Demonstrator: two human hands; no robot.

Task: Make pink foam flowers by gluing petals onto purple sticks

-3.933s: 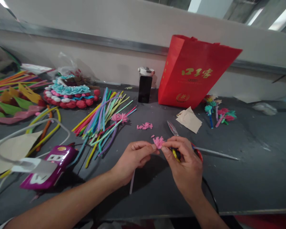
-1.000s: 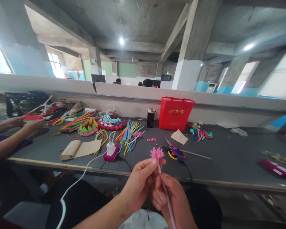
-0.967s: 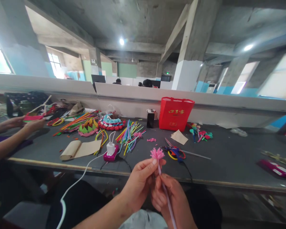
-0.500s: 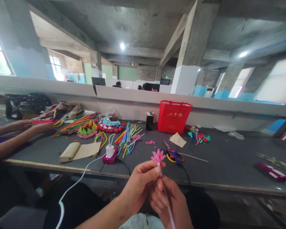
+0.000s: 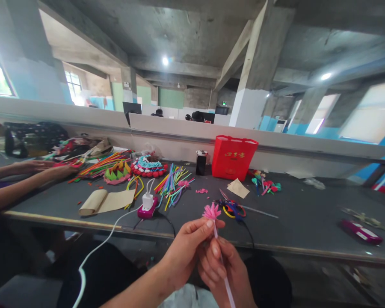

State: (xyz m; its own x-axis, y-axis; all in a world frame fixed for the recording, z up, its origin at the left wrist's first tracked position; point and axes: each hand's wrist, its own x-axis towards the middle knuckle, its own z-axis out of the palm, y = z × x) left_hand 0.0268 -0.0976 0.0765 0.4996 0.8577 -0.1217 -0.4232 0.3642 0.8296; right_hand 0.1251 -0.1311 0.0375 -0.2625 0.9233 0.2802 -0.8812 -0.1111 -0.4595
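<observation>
A pink handmade flower on a pale lilac stem is held up in front of the table's edge. My left hand pinches it just under the petals, thumb on top. Lower down, my right hand is closed round the stem, its fingers touching the left hand's. Beyond the flower lie small pink pieces and a pair of scissors. A blue and red tool with a yellow loop rests to the right, beside a thin rod.
On the dark table are a pile of coloured sticks, a red bag, a bottle, a brown paper roll and a purple power strip with a white cable. At left, a co-worker's hands reach over the table.
My view has lifted from the tabletop, and the flower has come nearer me, upright. My right hand has shifted from the petals to the stem. The co-worker's hands have moved slightly right.
</observation>
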